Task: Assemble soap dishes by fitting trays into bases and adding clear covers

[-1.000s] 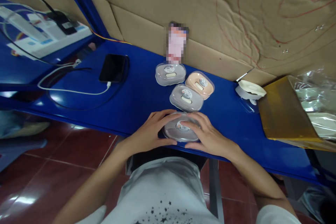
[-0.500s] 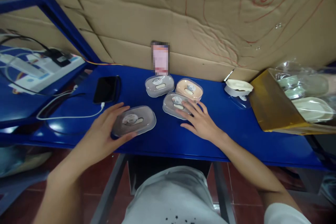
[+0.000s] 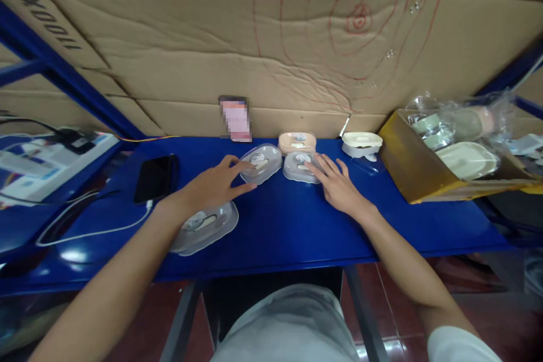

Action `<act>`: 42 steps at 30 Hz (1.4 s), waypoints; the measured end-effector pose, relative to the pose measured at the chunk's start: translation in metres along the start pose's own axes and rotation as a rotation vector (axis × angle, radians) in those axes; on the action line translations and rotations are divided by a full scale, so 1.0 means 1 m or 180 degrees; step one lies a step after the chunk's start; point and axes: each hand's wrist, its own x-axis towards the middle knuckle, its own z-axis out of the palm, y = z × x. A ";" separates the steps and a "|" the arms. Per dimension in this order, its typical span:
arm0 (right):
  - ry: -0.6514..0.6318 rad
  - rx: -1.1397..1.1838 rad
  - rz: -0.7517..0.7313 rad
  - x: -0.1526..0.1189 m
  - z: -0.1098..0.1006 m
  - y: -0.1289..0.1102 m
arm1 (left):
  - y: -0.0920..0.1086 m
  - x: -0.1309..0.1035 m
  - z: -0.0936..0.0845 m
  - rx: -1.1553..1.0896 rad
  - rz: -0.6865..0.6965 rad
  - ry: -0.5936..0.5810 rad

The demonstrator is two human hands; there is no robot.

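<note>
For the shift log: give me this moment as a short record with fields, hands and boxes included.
surface: blue table against a cardboard wall
left hand: fingers on the left grey lidded box, flat, not gripping
right hand: fingertips on the middle grey lidded box
near box: grey lidded box under the left forearm, near the front edge
behind: peach lidded box; white open box
left side: black phone with white cable
right side: yellow carton of bagged boxes
</note>
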 end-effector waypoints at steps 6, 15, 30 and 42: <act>0.0122 -0.0056 0.1063 -0.005 -0.012 0.061 | 0.048 -0.017 0.017 -0.0058 0.0601 -0.0008; -0.0059 -0.0373 0.1879 -0.031 -0.017 0.100 | 0.084 -0.100 0.056 -0.0125 0.1207 0.0322; 0.0168 -0.0323 0.1656 -0.071 -0.028 0.070 | 0.090 -0.139 0.110 -0.0818 0.1270 0.0506; 0.0227 0.0615 -0.0680 -0.103 -0.014 -0.117 | 0.103 -0.124 0.118 -0.0389 0.1232 0.1271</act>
